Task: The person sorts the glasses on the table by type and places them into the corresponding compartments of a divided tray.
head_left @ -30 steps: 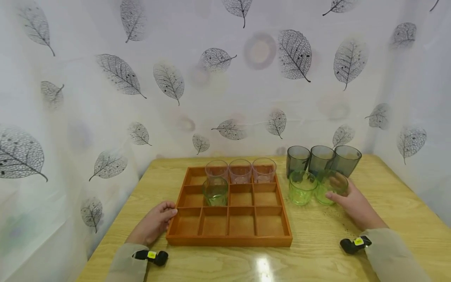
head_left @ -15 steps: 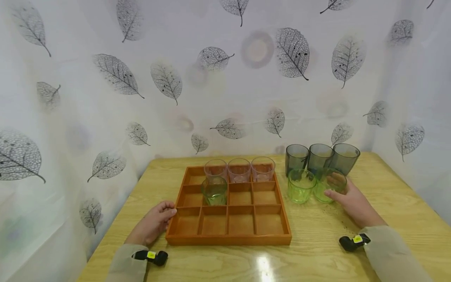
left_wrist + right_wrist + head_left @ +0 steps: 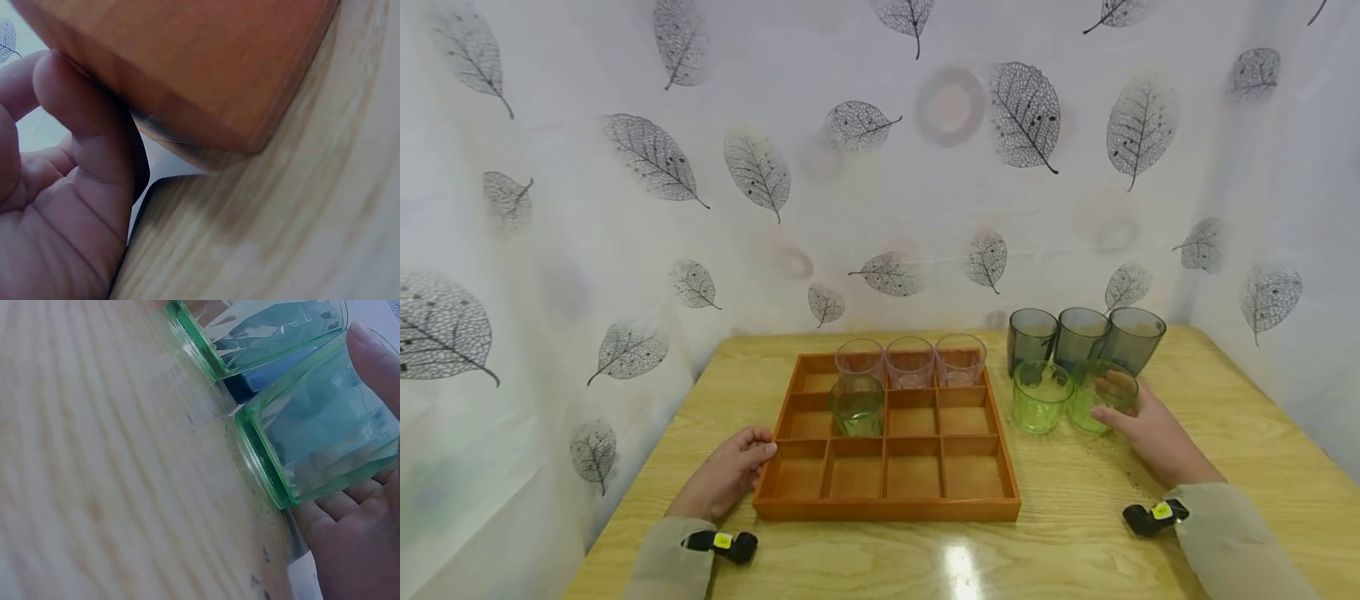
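Observation:
My right hand (image 3: 1157, 433) grips the right-hand green glass (image 3: 1093, 417), thumb in front and fingers seen through its far side. In the right wrist view that glass (image 3: 325, 431) stands upright, its thick base at the table. A second green glass (image 3: 1037, 412) is close on its left. At the divided wooden tray (image 3: 887, 511), my left hand (image 3: 726, 475) holds the left wall, thumb at the rim; the left wrist view shows the tray's corner (image 3: 206, 81) above the fingers. One green glass (image 3: 856, 408) sits in the tray's middle row, second compartment from the left.
Three pale pink glasses (image 3: 911, 367) fill the back row's compartments except the leftmost. Behind the loose green glasses stand three tall grey glasses (image 3: 1082, 337) on the wooden table (image 3: 865, 562). A leaf-print curtain (image 3: 887, 192) encloses the back and sides.
The view has shifted very slightly. Both hands, the glasses and the tray stay where they were.

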### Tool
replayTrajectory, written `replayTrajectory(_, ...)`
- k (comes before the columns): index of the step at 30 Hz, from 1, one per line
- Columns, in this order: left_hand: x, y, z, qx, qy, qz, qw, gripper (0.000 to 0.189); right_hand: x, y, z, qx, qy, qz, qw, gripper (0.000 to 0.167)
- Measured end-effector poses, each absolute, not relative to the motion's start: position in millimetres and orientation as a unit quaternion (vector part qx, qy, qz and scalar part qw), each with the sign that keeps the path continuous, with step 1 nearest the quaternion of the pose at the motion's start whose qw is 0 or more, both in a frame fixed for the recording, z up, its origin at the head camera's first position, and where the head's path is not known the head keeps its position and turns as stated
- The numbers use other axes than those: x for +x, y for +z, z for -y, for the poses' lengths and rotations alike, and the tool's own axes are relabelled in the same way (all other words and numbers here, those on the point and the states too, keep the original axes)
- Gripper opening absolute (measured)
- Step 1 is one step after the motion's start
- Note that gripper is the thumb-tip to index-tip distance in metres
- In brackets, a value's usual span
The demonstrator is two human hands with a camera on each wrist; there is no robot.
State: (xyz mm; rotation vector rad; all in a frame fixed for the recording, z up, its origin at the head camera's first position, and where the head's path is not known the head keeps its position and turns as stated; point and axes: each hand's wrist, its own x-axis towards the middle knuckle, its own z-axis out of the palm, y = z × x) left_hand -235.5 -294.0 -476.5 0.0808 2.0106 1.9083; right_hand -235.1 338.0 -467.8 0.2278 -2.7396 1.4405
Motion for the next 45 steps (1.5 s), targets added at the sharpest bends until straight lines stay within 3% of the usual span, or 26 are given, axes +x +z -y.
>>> replayTrajectory(25, -239, -478, 287, 0.034, 0.679, -0.712, 0.178, 0.019, -219, -454, -344, 0.081, 0.476, 0.876, 0.004, 0.082)
replayTrajectory(45, -236, -477, 293, 0.039, 0.683, -0.707, 0.180, 0.015, -203, -410, -318, 0.143, 0.486, 0.862, 0.010, 0.071)
